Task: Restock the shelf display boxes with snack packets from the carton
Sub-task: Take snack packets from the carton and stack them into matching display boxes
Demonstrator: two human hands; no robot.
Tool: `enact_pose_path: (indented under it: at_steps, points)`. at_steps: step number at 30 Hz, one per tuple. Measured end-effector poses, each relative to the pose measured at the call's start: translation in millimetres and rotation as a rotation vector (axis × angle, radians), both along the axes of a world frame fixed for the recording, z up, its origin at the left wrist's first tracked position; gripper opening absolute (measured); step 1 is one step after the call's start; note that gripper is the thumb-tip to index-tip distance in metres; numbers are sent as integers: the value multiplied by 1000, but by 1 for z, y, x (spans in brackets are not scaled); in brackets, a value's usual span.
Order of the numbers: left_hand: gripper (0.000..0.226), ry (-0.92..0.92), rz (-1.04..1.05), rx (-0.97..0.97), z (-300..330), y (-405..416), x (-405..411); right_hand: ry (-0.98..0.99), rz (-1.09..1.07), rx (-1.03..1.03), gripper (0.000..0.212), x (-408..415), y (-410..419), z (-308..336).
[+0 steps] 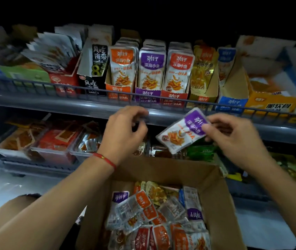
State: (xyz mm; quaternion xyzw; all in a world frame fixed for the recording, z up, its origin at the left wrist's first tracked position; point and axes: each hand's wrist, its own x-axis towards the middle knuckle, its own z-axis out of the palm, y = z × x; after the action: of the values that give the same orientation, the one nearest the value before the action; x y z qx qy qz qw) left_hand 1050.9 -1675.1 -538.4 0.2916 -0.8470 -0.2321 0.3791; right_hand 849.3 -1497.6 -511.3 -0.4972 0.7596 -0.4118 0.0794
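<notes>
Landmark: the open cardboard carton [214, 179], matte brown with soft bent flaps, at the bottom of the view.

Above the carton's left flap: the left hand [123, 130], a red cord bracelet [105, 158] at the wrist. Its fingers are loosely curled with nothing between them, held in front of the grey shelf rail [89, 101].

Above the carton's right wall: the right hand [233, 136], thumb and fingertips pinching the top end of a purple-topped snack packet [181, 132]. The packet is a flat, glossy foil rectangle with a white body, tilted, its lower end pointing down toward the carton, apart from the left hand.

Inside the carton: loose packets [154, 215] in a jumbled heap, orange, red, purple and yellow, crinkled and shiny.

Well above the carton, behind the rail: upright display boxes in a row, an orange one [119, 91], a purple one [148, 93] and a red one [175, 96], each packed with standing packets.
</notes>
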Motion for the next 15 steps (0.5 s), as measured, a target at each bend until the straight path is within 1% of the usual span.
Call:
enact_pose_path:
  at_steps: [2,4,7,9,12,15]
  points:
    - [28,-10,58,-137,4,-13,0,68,-3,-71,13,3,-5,19]
    - [35,-20,66,-219,7,-22,-1,191,3,-99,20,6,-15,37]
    - [40,11,20,-279,10,-27,-6,409,11,-142,24,5,-38,67]
    - [43,-5,10,-303,12,-29,-9,541,7,-202,27,3,-55,86]
    - [56,-104,25,-302,15,-32,-12,654,-26,-267,31,4,-84,113]
    - [64,-217,18,-366,14,-35,-15,710,-23,-258,33,9,-110,128]
